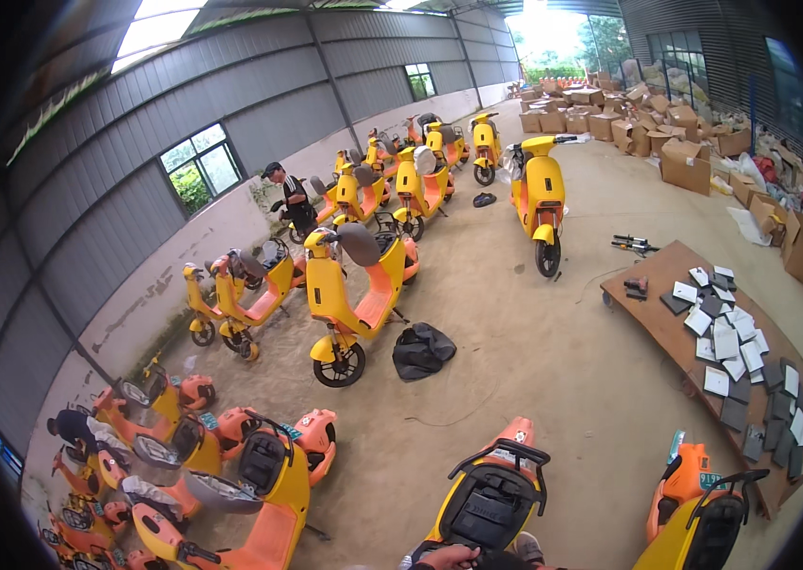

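Note:
Only one hand shows, at the bottom edge; it looks like my right hand [447, 557], coming out of a dark sleeve. It lies just below the tail of a yellow and orange scooter [494, 489] whose black seat well is open under a black rear rack. Its fingers look curled, but the frame edge cuts them off, so I cannot tell whether they hold anything. My left hand is out of view. A grey shoe tip [527, 545] sits right beside the hand.
A second scooter [705, 518] stands at the lower right. To the right is a wooden table [648, 309] with several grey and white panels. Rows of scooters line the left wall. One person [295, 199] stands there, another [74, 427] crouches. A black cover [423, 350] lies on the floor. Cardboard boxes [686, 161] are piled far right.

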Motion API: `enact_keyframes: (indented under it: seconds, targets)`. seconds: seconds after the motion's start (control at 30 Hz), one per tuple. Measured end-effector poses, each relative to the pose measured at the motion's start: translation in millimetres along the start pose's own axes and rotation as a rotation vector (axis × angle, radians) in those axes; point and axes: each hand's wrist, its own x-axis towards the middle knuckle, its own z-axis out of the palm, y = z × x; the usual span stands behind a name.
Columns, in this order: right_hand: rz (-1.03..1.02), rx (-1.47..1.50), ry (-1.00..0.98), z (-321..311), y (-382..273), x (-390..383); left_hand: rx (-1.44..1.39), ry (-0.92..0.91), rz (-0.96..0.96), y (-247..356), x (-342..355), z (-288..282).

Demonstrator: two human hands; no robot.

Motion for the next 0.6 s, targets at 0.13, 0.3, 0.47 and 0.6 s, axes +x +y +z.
enact_keyframes:
  seconds: [0.13, 0.3, 0.47, 0.6]
  targets:
    - [-0.053, 0.077, 0.185, 8, -10, -15, 0.074, 0.03, -0.028, 0, -11, -3]
    - [-0.097, -0.048, -0.317, 14, -16, -21, 0.278, -0.103, -0.143, 18, 11, 3]
    - [0.053, -0.065, -0.323, -1, 9, -37, 0.647, -0.237, -0.086, 8, 29, -8]
    - [0.104, -0.068, -0.305, -12, 20, -48, 0.324, -0.121, -0.212, 14, 12, 9]
